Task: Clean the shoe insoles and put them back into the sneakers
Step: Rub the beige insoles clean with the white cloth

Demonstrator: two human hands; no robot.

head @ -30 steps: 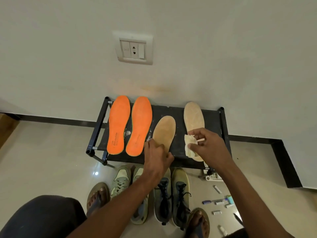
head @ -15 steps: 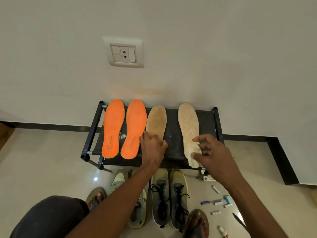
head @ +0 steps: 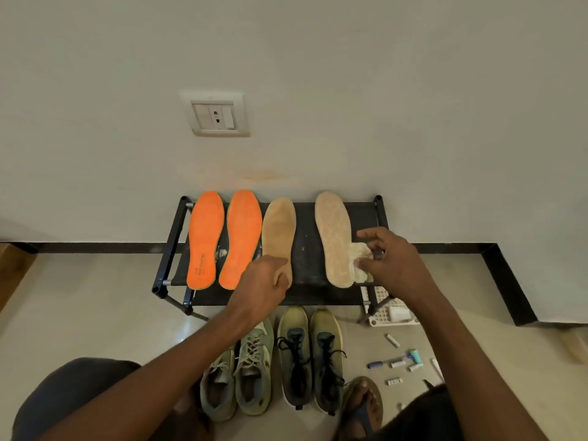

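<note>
On the black rack [head: 305,249], the rightmost tan insole [head: 334,240] is wiped with a crumpled cloth [head: 361,262] pinched in the right hand [head: 391,262]. The tan insole beside it [head: 278,233] is gripped at the heel by the left hand [head: 264,284]. Both are judged light and floppy, best lifted by the heel.

One view only: head camera, wide-angle, looking forward and steeply down from above. Faces a pale wall [head: 350,74]; the low black bench [head: 305,249] sits mid-frame, close, floor [head: 79,307] and sneakers nearest the wearer.
</note>
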